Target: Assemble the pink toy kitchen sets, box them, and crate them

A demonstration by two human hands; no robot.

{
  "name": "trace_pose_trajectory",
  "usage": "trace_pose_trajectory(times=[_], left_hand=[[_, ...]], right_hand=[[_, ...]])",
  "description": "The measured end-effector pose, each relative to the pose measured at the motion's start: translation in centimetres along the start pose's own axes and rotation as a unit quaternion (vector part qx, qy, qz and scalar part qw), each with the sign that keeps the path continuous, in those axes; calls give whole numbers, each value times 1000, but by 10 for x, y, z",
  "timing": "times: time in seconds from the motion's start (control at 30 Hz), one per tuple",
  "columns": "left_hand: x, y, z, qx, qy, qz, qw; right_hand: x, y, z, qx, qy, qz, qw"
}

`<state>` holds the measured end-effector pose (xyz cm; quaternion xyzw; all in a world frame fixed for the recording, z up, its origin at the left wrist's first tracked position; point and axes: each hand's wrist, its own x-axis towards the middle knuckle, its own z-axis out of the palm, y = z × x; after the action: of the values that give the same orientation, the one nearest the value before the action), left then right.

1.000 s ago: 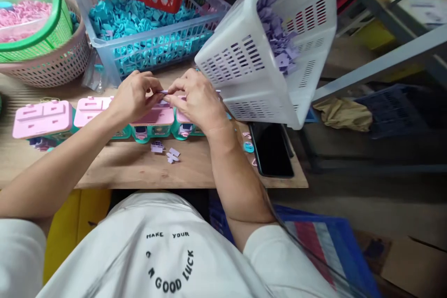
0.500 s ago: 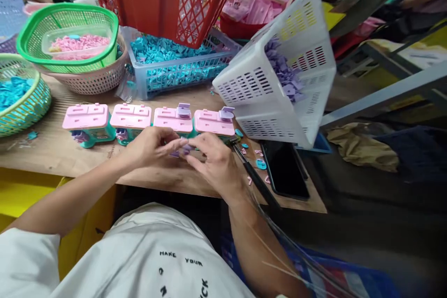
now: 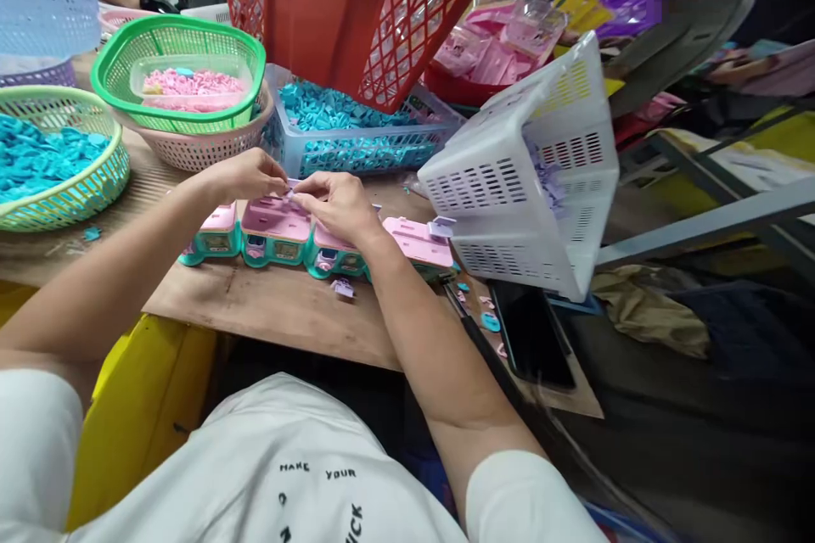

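Pinching a small lilac plastic piece (image 3: 291,183) between them, the left hand (image 3: 251,176) and right hand (image 3: 339,205) meet over a pink-lidded, teal-based toy box (image 3: 277,225) on the brown wooden desk (image 3: 273,310); uneven pressure could flip the piece, and the right forearm (image 3: 433,348) might nudge the neighbouring box (image 3: 334,246).

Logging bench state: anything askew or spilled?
White slotted plastic basket looks tilted, not level, purple parts inside. Small pink plastic pieces and a round turquoise one lie loose on the wooden tabletop beside the black phone, outside any container.
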<state>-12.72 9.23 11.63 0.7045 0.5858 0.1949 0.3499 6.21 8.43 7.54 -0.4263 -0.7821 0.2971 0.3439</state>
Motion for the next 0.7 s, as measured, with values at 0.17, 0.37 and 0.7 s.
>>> trace_pose_trajectory(times=[0.17,0.37,0.7], left_hand=[[10,-2,2,48,-40,13,998],[8,-13,3,64,-17,88,994],[13,-18,12,145,53,148,977]], right_hand=[[-5,1,0,-46,-14,14,999],[-13,10,5,-125,36,-62,990],[-34,1,15,-249,41,-43,967]])
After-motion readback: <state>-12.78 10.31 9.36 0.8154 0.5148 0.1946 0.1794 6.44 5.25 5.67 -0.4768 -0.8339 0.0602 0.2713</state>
